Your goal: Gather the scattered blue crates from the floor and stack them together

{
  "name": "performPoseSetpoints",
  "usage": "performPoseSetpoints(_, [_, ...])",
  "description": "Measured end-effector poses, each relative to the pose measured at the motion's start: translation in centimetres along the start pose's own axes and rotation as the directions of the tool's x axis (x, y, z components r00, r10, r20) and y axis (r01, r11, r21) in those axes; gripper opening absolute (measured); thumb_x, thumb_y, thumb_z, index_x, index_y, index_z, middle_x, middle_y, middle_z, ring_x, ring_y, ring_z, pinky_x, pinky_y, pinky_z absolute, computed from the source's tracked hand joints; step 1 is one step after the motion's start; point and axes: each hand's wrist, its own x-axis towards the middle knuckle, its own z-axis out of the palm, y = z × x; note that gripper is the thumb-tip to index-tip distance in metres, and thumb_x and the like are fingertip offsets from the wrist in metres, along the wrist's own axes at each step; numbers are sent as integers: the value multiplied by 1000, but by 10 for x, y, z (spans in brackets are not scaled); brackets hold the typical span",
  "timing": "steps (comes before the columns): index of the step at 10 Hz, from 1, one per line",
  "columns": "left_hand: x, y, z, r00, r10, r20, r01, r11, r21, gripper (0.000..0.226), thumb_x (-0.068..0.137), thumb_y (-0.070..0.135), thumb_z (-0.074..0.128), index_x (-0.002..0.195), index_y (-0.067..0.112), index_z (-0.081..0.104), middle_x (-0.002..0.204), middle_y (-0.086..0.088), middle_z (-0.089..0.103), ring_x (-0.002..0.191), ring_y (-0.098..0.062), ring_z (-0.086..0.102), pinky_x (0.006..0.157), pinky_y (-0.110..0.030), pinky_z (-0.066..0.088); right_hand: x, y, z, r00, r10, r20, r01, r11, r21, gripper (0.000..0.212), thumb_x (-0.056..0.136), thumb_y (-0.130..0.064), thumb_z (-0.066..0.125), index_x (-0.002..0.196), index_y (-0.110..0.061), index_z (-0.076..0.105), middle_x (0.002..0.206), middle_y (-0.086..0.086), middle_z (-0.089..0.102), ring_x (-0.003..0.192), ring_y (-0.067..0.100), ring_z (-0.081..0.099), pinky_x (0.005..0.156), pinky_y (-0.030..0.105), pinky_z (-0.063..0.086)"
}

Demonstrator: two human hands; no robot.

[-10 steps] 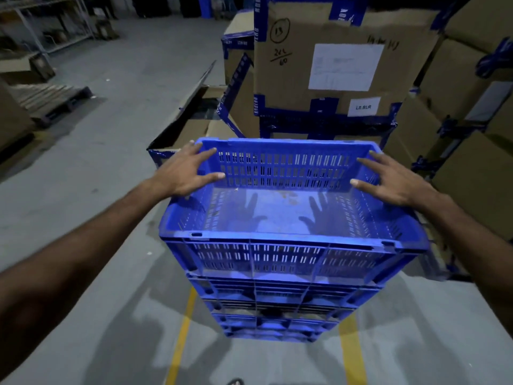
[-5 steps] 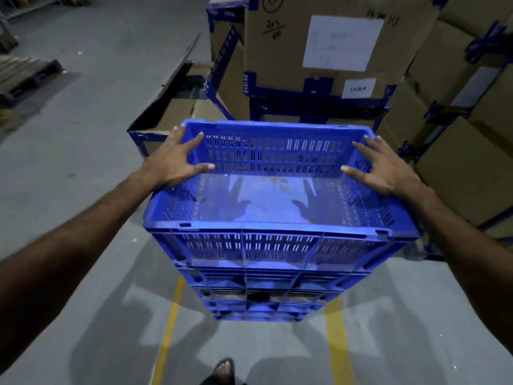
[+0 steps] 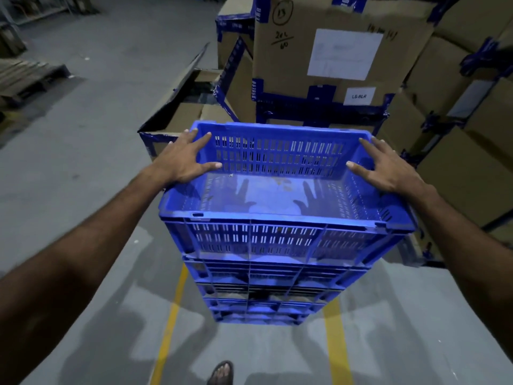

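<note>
- A stack of blue crates (image 3: 266, 279) stands on the grey floor (image 3: 83, 162), between two yellow floor lines (image 3: 334, 343).
- The top crate (image 3: 277, 237) sits on that stack, empty, open side up.
- The left hand (image 3: 183, 159) lies flat on the crate's left rim, fingers spread and straight.
- The right hand (image 3: 388, 168) rests likewise on the right rim, fingers spread.
- Taped cardboard boxes (image 3: 333, 51) are piled just beyond, at the far right.
- A sandalled foot (image 3: 222, 373) shows at the near edge.

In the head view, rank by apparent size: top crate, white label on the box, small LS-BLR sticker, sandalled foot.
1. Top crate
2. White label
3. LS-BLR sticker and foot look alike; the foot is cut off by the frame edge, so unranked.
</note>
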Motion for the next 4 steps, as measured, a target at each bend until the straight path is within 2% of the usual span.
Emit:
performPoseSetpoints(1, [-22, 7, -2, 1000, 23, -12, -23, 999, -50, 130, 62, 107, 25, 165, 28, 18, 171, -14, 17, 159, -27, 11, 125, -57, 20, -21, -11, 0, 999, -45, -13, 45, 999, 21, 97, 91, -86, 31, 165, -26, 12, 172, 8, 15, 158, 25, 15, 126, 52, 17])
performPoseSetpoints(2, [-52, 22, -1, 997, 37, -63, -46, 990, -136, 115, 72, 100, 36, 164, 31, 25, 171, -8, 21, 159, -22, 14, 127, -51, 20, -52, -22, 0, 996, -79, -39, 82, 994, 73, 95, 90, -87, 29, 165, -31, 14, 172, 1, 17, 158, 19, 16, 126, 52, 19])
performPoseSetpoints(3, [-87, 42, 4, 980, 107, -167, -140, 971, -195, 99, 81, 89, 47, 161, 31, 34, 170, 0, 27, 158, -16, 19, 127, -44, 22, -89, -31, 4, 992, -74, -104, 92, 981, 173, 88, 92, -81, 37, 164, -34, 17, 172, -4, 15, 158, 14, 12, 127, 45, 21])
performPoseSetpoints(4, [-118, 63, 12, 944, 185, -273, -240, 954, -182, 91, 84, 82, 48, 159, 31, 39, 168, 1, 32, 157, -14, 21, 127, -47, 24, -128, -41, 8, 980, -67, -185, 110, 966, 234, 81, 95, -73, 42, 163, -34, 21, 172, -8, 16, 158, 10, 12, 126, 41, 22])
